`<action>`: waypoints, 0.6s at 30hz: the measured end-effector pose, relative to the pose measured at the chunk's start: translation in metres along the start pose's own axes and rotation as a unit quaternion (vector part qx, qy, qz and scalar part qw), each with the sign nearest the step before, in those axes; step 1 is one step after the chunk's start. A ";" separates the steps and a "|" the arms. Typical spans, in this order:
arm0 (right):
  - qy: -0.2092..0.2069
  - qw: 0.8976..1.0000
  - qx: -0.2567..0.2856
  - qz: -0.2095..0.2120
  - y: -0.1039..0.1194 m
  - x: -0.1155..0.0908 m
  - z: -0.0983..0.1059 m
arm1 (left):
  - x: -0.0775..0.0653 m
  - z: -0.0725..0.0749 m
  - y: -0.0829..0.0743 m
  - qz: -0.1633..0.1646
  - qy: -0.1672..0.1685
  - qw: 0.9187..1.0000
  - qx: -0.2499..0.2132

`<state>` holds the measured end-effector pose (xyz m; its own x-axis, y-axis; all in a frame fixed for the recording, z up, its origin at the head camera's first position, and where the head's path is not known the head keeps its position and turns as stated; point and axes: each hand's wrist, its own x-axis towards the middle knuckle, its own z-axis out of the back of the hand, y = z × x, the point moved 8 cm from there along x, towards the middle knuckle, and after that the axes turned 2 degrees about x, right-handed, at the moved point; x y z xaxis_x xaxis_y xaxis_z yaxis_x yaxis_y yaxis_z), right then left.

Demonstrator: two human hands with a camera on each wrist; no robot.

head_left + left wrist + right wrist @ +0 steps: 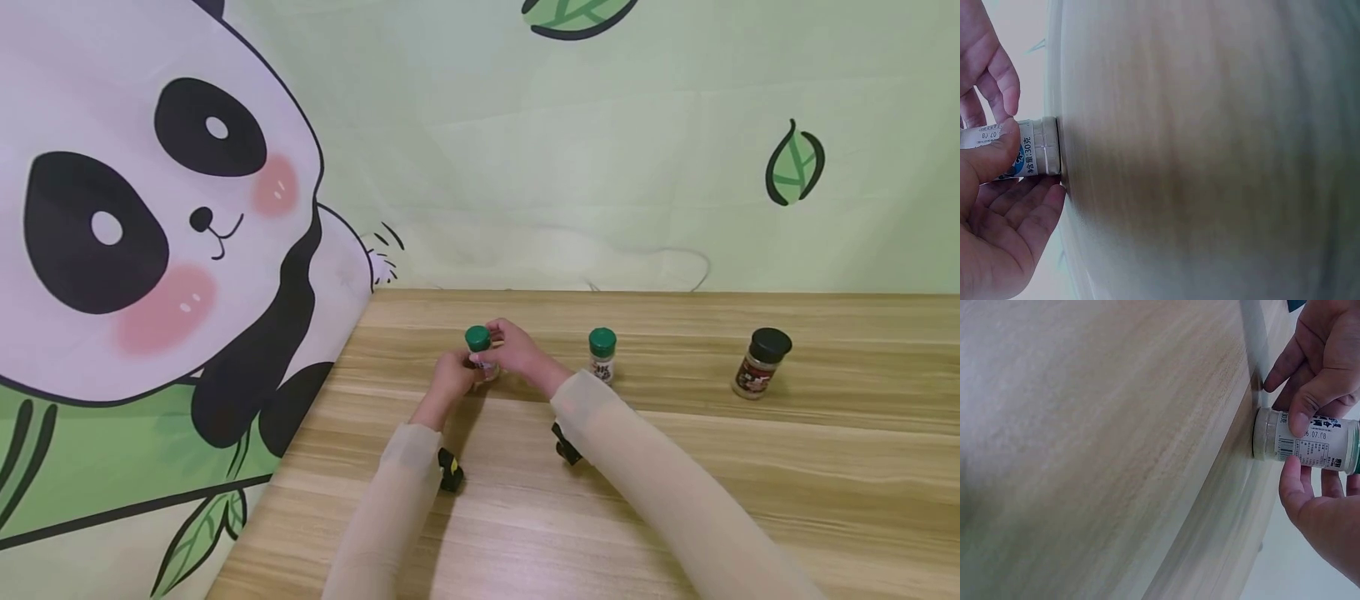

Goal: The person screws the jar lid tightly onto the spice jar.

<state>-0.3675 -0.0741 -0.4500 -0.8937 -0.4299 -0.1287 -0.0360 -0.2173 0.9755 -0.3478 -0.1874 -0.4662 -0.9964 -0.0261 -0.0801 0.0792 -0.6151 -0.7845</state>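
Observation:
Both hands are at a small spice jar (478, 338) with a green cap, toward the left of the table. My left hand (452, 375) grips it from the left side; in the left wrist view its thumb lies across the white label of the jar (1046, 147), with the fingers behind. From the right, my right hand (516, 348) holds the same jar, thumb in front and fingers round the back. The jar (1322, 447) is upright, its base right at the tabletop. Between them the hands hide much of its label in the head view.
Another green-capped spice jar (602, 357) stands right of the hands, partly behind the right sleeve (645, 450). Farther right stands a jar with a black cap (761, 365) and dark label. A panda-print cloth (480, 167) hangs behind the wooden table (825, 483).

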 end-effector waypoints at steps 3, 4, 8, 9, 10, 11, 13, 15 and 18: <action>0.020 1.000 0.006 -0.001 0.002 -0.001 -0.002 | 0.000 0.000 0.000 0.001 -0.001 1.000 0.000; 0.030 1.000 0.008 -0.003 0.002 -0.001 -0.002 | 0.000 0.000 0.000 0.003 0.000 1.000 -0.004; 0.068 0.998 -0.005 -0.015 0.004 0.001 -0.003 | 0.000 -0.002 0.000 0.007 0.006 1.000 -0.016; 0.078 0.997 -0.012 -0.018 0.005 0.001 -0.003 | 0.000 -0.002 0.000 0.008 0.009 1.000 -0.017; 0.085 0.996 -0.022 -0.020 0.005 0.002 -0.003 | 0.000 -0.002 0.001 0.011 0.010 1.000 -0.018; 0.090 0.995 -0.032 -0.022 0.005 0.003 -0.002 | 0.000 -0.003 0.001 0.012 0.011 1.000 -0.016; 0.096 0.994 -0.049 -0.024 0.006 0.003 -0.001 | 0.001 -0.003 0.003 0.013 0.013 1.000 -0.008; 0.097 0.993 -0.059 -0.029 0.006 0.004 0.000 | 0.002 -0.004 0.004 0.015 0.016 1.000 -0.003; 0.095 0.993 -0.057 -0.038 0.006 0.004 0.000 | 0.003 -0.004 0.005 0.018 0.019 1.000 -0.003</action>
<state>-0.3714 -0.0769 -0.4442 -0.7898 -0.5629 -0.2437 -0.0400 -0.3492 0.9362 -0.3500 -0.1874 -0.4733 -0.9910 -0.0184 -0.1322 0.1160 -0.6096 -0.7842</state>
